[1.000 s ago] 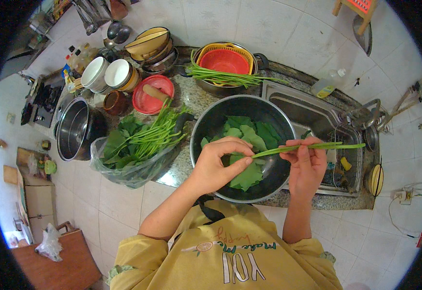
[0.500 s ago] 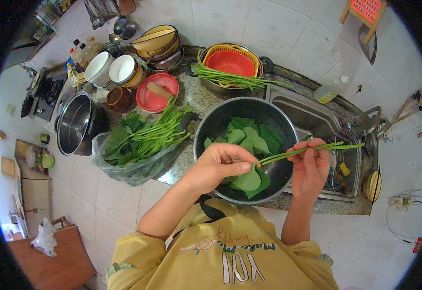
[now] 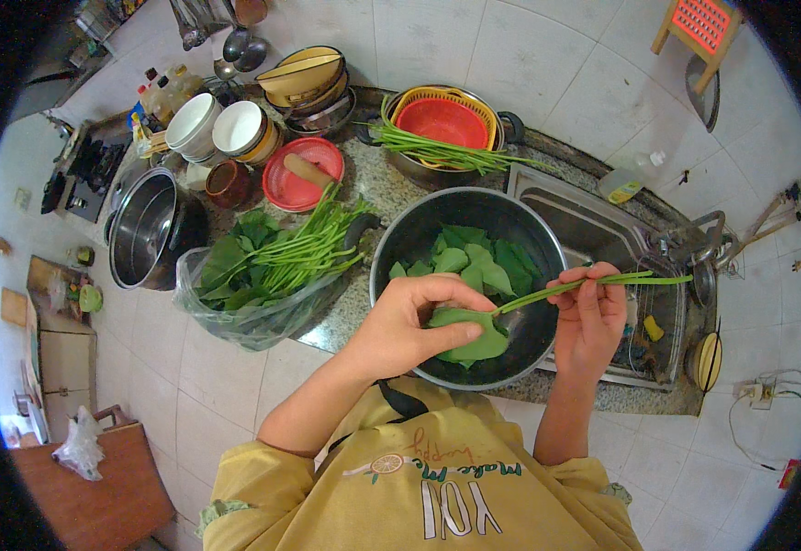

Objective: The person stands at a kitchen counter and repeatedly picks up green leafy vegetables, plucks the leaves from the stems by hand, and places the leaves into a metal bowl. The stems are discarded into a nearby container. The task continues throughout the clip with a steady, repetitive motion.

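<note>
My left hand [image 3: 419,317] is closed, pinching a broad green leaf [image 3: 472,338] between thumb and fingers at the leaf's base. Long thin green stems [image 3: 634,280] run from that leaf to my right hand [image 3: 591,317], whose fingertips are closed on them. The stems' free ends stick out to the right over the sink. Both hands are above the near part of a wide metal bowl [image 3: 408,230], in which several loose leaves [image 3: 474,257] lie. Left of the bowl, a clear plastic bag [image 3: 253,332] holds leafy greens with long stems [image 3: 308,253].
Bare stems [image 3: 455,150] rest across a pot holding a red basket [image 3: 442,124]. A sink [image 3: 593,220] adjoins the bowl on the right. Farther left are a pink basin [image 3: 281,184] with a wooden-handled tool, stacked bowls [image 3: 238,129] and a deep pot [image 3: 143,234].
The leaf in my left hand has turned, now lying flatter under the thumb instead of hanging down. Both hands stay nearly in place, still holding leaf and stems.
</note>
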Motion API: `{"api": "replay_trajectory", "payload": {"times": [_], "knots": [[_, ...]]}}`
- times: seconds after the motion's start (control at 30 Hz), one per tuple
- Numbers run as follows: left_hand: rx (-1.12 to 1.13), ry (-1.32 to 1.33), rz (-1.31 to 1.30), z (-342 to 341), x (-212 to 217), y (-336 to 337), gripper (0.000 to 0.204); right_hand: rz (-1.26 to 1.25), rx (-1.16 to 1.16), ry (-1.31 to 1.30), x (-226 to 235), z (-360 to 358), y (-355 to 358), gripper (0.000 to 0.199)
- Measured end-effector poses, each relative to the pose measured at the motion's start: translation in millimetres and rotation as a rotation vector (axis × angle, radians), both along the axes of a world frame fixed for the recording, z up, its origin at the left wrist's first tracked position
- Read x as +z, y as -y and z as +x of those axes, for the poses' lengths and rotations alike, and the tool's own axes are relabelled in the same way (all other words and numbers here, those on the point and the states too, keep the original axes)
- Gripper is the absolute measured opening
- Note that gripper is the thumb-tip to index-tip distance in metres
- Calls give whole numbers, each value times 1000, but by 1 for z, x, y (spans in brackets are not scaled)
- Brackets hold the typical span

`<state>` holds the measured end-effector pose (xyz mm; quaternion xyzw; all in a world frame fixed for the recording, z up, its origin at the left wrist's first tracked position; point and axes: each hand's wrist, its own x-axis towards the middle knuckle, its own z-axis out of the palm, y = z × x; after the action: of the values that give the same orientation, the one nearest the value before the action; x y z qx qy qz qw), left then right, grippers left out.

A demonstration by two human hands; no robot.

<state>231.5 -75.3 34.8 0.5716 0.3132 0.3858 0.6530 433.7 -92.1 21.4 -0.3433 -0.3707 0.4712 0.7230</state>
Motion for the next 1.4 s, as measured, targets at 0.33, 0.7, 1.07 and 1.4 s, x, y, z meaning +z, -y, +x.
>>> {"api": "replay_trajectory", "payload": {"times": [0.33, 0.7, 1.07, 1.4], "knots": [[66, -25, 4, 2, -4, -4, 10, 7, 17, 46, 0, -1, 0, 11], [94, 407, -505, 2, -25, -7, 17, 0, -64, 6, 2, 8, -1, 14], [-187, 914, -823, 3, -28, -8, 43, -50, -115, -10, 0, 12, -1, 15], [-166, 763, -807, 11, -24, -7, 72, -265, 33, 812, -5, -8, 2, 19]]}}
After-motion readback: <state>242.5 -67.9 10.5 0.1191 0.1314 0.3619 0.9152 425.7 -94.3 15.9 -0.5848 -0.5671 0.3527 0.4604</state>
